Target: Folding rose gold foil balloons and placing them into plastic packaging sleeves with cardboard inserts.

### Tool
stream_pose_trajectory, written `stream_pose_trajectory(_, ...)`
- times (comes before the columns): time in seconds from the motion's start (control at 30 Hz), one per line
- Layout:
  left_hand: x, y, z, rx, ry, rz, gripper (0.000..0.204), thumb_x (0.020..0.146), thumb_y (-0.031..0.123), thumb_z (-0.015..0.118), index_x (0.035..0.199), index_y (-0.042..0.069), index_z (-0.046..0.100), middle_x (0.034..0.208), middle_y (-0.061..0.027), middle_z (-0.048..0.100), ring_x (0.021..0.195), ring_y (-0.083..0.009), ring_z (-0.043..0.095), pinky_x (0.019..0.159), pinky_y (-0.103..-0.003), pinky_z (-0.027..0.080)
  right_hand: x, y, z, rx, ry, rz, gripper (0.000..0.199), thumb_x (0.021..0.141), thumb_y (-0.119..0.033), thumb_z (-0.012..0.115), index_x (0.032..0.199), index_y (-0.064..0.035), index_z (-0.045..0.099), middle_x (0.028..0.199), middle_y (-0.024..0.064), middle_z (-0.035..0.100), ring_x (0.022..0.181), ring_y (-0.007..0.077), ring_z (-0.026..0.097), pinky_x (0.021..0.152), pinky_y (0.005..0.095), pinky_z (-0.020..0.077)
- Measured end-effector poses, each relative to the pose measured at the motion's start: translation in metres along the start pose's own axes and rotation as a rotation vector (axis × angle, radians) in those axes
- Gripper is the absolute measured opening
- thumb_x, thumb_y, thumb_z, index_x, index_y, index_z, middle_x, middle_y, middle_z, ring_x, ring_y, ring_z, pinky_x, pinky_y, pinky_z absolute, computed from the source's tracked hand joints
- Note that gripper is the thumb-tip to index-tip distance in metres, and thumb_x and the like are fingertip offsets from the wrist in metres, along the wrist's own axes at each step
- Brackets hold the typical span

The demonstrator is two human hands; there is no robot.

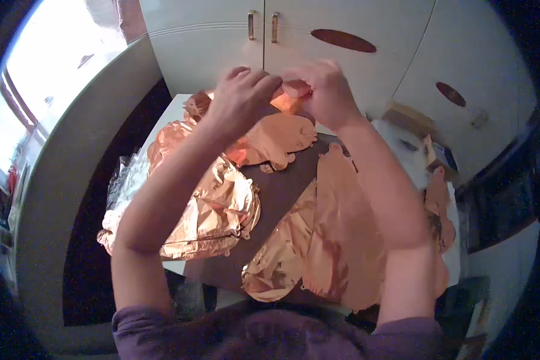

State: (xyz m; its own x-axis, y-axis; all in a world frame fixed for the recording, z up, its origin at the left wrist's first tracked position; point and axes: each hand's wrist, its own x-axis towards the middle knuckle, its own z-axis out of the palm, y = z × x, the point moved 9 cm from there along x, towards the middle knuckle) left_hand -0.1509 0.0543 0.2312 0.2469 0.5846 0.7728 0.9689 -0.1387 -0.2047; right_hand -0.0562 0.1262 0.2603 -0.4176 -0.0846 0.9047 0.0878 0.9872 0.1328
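Both my hands are raised over the far side of the table, close together. My left hand has its fingers curled in a pinch, and my right hand pinches just beside it. Between them shows a bright orange-copper bit of foil. It seems to belong to the flat, copper-coloured foil balloon hanging below my hands, though the join is partly hidden by the fingers. Beneath my left forearm lies a crumpled, shiny foil balloon. Under my right forearm spreads a large flat foil balloon with small tabs along its edges.
A dark mat covers part of the white table. Clear plastic wrapping lies at the left edge. At the right are a small box and another foil piece. White cabinet doors stand behind, and a bright window is at the left.
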Motion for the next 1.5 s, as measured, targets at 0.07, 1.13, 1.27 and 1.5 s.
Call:
stream_pose_trajectory(0.07, -0.019, 0.028, -0.022, 0.059, 0.311, -0.033, 0.026, 0.080, 0.019, 0.064, 0.104, 0.009, 0.063, 0.118, -0.0114, 0.059, 0.111, -0.0308, 0.055, 0.097, -0.045, 0.040, -0.020, 0.034, 0.046, 0.189, -0.545, 0.392, 0.027, 0.081, -0.018, 0.070, 0.102, -0.0026, 0.067, 0.090, 0.0141, 0.070, 0.085, 0.0298, 0.067, 0.078, 0.0383, 0.0517)
stream_pose_trajectory(1.13, -0.158, -0.176, 0.168, -0.066, -0.359, -0.664, 0.064, 0.076, 0.037, 0.074, 0.128, 0.004, 0.054, 0.134, -0.0215, 0.051, 0.125, -0.0390, 0.046, 0.105, -0.047, 0.038, -0.170, -0.119, -0.194, -0.248, -0.696, 0.113, 0.019, 0.074, -0.017, 0.068, 0.089, -0.0053, 0.066, 0.089, 0.0091, 0.066, 0.084, 0.0252, 0.065, 0.084, 0.0449, 0.0509)
stream_pose_trajectory(1.27, -0.120, -0.026, 0.105, -0.431, -0.280, -0.437, 0.049, 0.077, 0.025, 0.074, 0.117, 0.001, 0.060, 0.120, -0.0195, 0.060, 0.111, -0.0385, 0.057, 0.096, -0.045, 0.046, -0.239, -0.153, -0.191, -0.243, -0.719, 0.126, 0.022, 0.072, -0.015, 0.069, 0.091, -0.0050, 0.068, 0.093, 0.0103, 0.066, 0.093, 0.0250, 0.064, 0.087, 0.0435, 0.0497)
stream_pose_trajectory(1.5, -0.126, 0.168, 0.057, -0.765, -0.400, -0.040, 0.048, 0.076, 0.023, 0.074, 0.116, 0.002, 0.059, 0.117, -0.0214, 0.057, 0.110, -0.0397, 0.052, 0.099, -0.049, 0.041, -0.277, -0.175, -0.191, -0.275, -0.637, 0.257, 0.022, 0.076, -0.016, 0.065, 0.094, -0.0038, 0.067, 0.093, 0.0089, 0.065, 0.093, 0.0255, 0.063, 0.092, 0.0436, 0.0469)
